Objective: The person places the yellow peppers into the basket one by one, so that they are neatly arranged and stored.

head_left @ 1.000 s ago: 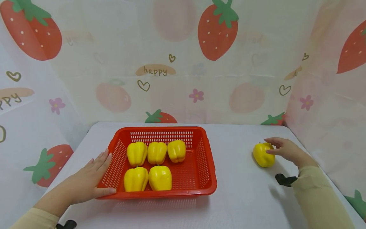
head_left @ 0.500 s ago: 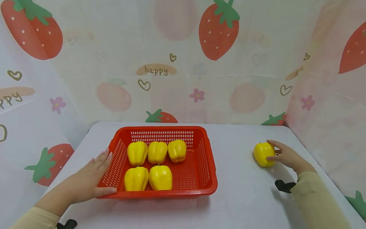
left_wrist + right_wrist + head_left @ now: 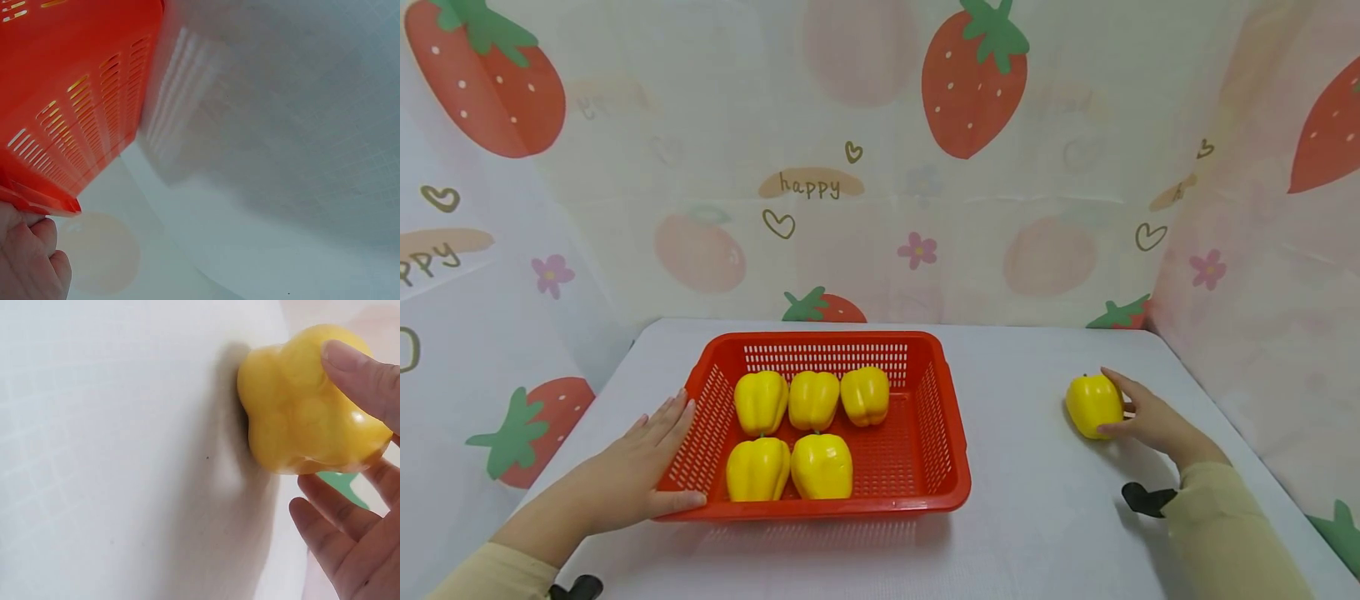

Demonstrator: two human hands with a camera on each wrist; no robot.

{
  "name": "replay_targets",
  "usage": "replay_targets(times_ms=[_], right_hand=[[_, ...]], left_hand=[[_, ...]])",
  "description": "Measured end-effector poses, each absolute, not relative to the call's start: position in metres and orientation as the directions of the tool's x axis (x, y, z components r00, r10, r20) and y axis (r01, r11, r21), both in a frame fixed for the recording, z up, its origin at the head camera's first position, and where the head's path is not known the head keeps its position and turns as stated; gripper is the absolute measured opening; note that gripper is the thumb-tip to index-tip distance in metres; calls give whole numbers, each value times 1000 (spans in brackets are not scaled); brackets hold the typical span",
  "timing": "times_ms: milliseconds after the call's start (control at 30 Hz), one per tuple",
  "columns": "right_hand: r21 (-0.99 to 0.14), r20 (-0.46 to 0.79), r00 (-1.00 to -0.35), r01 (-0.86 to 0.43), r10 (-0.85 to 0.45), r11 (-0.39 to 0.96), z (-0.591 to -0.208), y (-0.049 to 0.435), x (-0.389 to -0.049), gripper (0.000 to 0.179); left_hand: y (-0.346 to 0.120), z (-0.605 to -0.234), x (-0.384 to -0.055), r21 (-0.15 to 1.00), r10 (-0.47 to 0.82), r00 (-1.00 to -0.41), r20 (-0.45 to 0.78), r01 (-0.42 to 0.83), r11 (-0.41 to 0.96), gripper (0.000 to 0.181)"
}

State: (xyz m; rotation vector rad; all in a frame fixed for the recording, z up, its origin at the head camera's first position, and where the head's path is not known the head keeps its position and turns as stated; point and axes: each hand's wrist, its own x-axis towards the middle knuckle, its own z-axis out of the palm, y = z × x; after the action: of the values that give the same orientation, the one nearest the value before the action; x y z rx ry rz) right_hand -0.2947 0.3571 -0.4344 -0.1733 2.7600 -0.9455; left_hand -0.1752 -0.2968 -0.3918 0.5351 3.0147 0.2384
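Observation:
A yellow bell pepper (image 3: 1088,407) sits on the right side of the white table. My right hand (image 3: 1157,422) holds it from the right, index finger over its top and thumb low on its near side. The right wrist view shows the thumb (image 3: 347,359) pressed on the lobed pepper (image 3: 294,406), which is close to the tabletop, with other fingers below it. My left hand (image 3: 636,467) rests along the left rim of a red slotted basket (image 3: 895,505), fingers straight and thumb at the front corner. Several yellow bell peppers (image 3: 820,467) lie inside in two rows.
Bare red floor (image 3: 887,467) shows at the basket's right front. White tabletop (image 3: 1015,467) lies between basket and right hand. Printed cloth walls (image 3: 962,275) with strawberries stand behind and at both sides.
My right hand has drawn in around the single yellow bell pepper, its thumb lowered to the pepper's near side. The left hand and the basket stay put.

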Motion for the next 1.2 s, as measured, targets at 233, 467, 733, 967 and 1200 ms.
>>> replay_targets(times_ms=[233, 467, 733, 967, 1200], right_hand=[[-597, -100, -971, -116, -218, 794, -438, 360, -293, 104], [-605, -88, -969, -131, -229, 785, -441, 360, -293, 107], [-582, -126, -980, -54, -155, 812, -438, 354, -293, 107], [-548, -118, -984, -49, -135, 835, -434, 349, -292, 107], [-555, -120, -983, -51, -141, 830, -432, 349, -294, 108]], left_hand=[[-296, -391, -175, 157, 343, -938, -43, 333, 930, 113], [-296, -392, -175, 154, 344, -938, -40, 335, 930, 113], [-296, -393, -176, 157, 337, -941, -44, 326, 932, 113], [-297, -394, -176, 147, 342, -939, -39, 333, 931, 113], [-296, -393, -176, 148, 345, -938, -40, 336, 930, 113]])
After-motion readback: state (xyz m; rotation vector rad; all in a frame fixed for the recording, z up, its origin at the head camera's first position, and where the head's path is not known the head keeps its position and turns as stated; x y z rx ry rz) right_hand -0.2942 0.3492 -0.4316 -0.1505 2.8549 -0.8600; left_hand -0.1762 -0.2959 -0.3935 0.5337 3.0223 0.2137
